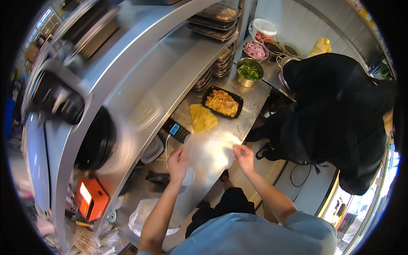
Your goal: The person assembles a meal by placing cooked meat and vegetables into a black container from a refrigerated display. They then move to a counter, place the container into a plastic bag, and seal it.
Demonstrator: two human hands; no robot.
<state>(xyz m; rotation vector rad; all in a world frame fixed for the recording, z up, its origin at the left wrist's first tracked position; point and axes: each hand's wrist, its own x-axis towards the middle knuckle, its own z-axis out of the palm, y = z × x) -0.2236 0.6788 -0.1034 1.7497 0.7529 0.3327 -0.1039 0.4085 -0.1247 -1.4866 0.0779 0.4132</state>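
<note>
A long stainless-steel surface (250, 110) is running away from the person through a narrow kitchen, with a steel shelf (140, 68) arching above it on the left and white wall tiles showing at the far end. The left hand (177, 161) and the right hand (244, 156) are both resting at the edges of a thin, clear plastic sheet or lid (210, 153) that is lying on the near part of the surface and glaring under the light; the fingers of each hand are curling closed on its rim, the left at its left edge, the right at its right edge, though motion blur is hiding the exact grip. Just beyond the sheet a yellow flatbread (202, 118) is lying bare on the steel, touching a black tray of fried food (222, 103) behind it. A small dark card reader (177, 130) is sitting to the left of the flatbread. Farther back, a metal bowl of chopped greens (249, 71) and a bowl of sliced red onion (255, 50) are standing near a white tub (263, 29), and stacked black trays (214, 19) are sitting on the shelf. A person in black clothing (335, 110) is bending over on the right, well apart from the hands
</note>
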